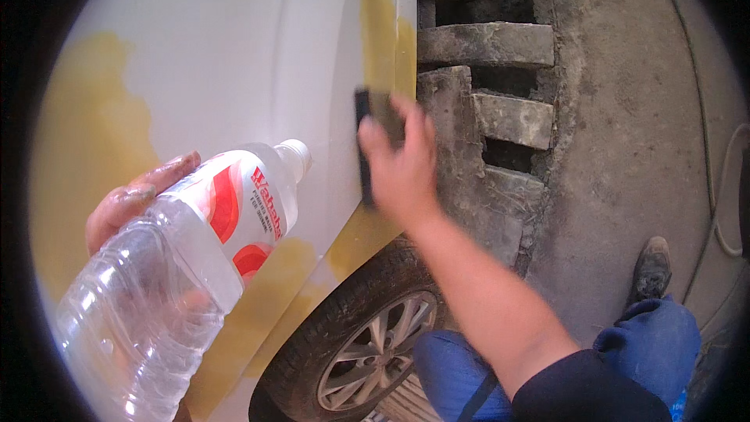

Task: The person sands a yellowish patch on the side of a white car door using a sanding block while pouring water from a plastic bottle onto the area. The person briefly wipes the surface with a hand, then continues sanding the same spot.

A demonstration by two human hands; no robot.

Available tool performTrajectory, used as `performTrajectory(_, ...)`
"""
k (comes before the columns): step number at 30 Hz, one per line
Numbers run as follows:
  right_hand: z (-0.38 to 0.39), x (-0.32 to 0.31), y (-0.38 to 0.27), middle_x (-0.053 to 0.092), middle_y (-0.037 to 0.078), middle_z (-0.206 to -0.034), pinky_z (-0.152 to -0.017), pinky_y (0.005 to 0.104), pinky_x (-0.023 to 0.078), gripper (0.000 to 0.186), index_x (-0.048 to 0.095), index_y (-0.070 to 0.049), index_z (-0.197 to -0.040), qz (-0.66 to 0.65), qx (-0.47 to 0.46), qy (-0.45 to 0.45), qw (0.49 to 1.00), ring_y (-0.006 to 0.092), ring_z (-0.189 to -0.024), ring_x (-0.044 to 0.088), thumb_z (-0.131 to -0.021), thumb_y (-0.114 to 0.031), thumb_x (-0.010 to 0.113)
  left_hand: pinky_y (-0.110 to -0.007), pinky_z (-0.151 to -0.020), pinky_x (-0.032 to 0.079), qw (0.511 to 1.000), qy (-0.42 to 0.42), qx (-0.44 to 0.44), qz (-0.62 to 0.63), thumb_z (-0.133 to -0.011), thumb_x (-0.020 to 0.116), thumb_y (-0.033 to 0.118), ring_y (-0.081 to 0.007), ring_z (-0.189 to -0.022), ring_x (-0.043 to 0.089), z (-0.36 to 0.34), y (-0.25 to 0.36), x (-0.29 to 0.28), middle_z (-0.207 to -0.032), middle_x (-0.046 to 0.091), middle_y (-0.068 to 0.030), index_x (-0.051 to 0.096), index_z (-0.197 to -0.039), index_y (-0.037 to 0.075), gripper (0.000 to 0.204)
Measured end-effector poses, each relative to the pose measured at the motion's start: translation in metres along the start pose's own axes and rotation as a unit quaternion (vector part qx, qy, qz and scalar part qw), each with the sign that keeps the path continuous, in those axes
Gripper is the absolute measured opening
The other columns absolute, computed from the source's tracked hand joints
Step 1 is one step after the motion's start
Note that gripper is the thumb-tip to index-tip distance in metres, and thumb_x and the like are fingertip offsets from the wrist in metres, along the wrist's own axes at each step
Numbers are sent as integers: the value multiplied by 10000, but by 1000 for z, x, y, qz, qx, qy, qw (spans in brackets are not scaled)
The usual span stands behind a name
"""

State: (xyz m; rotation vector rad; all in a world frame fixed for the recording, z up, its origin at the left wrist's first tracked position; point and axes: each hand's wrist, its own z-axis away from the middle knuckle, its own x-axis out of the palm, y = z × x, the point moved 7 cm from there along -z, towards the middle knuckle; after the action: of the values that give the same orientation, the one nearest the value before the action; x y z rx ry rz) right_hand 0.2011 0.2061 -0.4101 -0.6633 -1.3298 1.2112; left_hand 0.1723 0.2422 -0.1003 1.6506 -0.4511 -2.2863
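Note:
My left hand (125, 207) grips a clear plastic bottle (156, 305) with a red and white label, tilted with its white top toward the upper right. The bottle is in front of a white car panel (234, 47) marked with yellowish patches (86, 109). My right hand (402, 164) holds a dark flat block (364, 105) against the panel near its right edge, over a yellow strip. Below the hands is the car's tyre (293, 363) with a silver spoked rim (379, 348).
Concrete slats (492, 43) with dark gaps lie beside the car. Further right, cables or hoses (686, 39) run along the stained floor (609, 109). My shoe (652, 270) and blue-trousered legs (641, 336) show at the lower right.

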Motion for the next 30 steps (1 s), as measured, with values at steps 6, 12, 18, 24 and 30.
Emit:
performTrajectory(6,-22,3,9,524,256,-1314,-1054,492,414,571,487,-27,-1374,-10,56,-23,998,422,-1237,508,-918,-320,668,-522,-1092,432,998,56,-20,1,-614,969,270,-384,-1320,505,-8,12,15,-1402,514,-250,455,-1395,93,952)
performTrajectory(12,38,0,-6,537,250,-1315,-1052,489,412,568,491,-19,-1370,2,-45,-52,998,423,-1262,499,-912,-298,680,-521,-1091,439,999,33,5,23,-608,971,260,-378,-1318,507,-10,7,15,-1393,518,-234,451,-1392,98,955)
performTrajectory(18,-60,-4,8,546,259,-1333,-1027,506,423,571,463,2,-1367,-9,28,-18,999,449,-1208,530,-930,-317,645,-493,-1081,465,998,66,17,-5,-638,954,318,-340,-1294,532,-15,15,15,-1352,545,-212,461,-1356,107,896)
performTrajectory(24,59,-4,-9,509,304,-1375,-1072,502,397,587,473,30,-1352,38,-79,-58,994,463,-1271,500,-900,-271,696,-521,-1074,450,999,47,2,2,-653,946,206,-398,-1301,515,-8,12,14,-1415,494,-256,409,-1435,120,952)
performTrajectory(30,-80,-6,20,589,261,-1295,-1028,486,433,576,465,12,-1357,7,100,-34,994,423,-1209,551,-934,-342,632,-527,-1056,470,996,78,-6,48,-647,940,149,-409,-1287,523,-8,10,13,-1408,496,-263,457,-1409,133,903)
